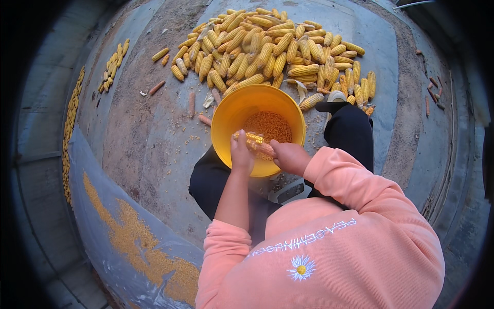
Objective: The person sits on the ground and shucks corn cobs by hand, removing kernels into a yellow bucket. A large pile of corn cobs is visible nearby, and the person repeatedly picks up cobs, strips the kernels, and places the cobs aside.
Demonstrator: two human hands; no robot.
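A yellow ear of corn point(253, 138), with kernels in rows, is gripped in my left hand point(242, 156) over the bucket's opening. My right hand point(292, 157) is closed around a reddish stripped corncob point(266, 150), which lies against the ear's lower side. My fingers hide parts of both. Below them the yellow plastic bucket point(231, 104) is tilted between my legs. Loose corn kernels point(269, 124) cover part of its inside.
A large heap of corn ears point(247, 50) lies beyond the bucket. Stripped cobs point(192, 105) and stray kernels are scattered on the concrete floor to the left. At lower left, shelled kernels point(135, 235) spread over a plastic sheet point(87, 154). More ears point(114, 65) lie farther left.
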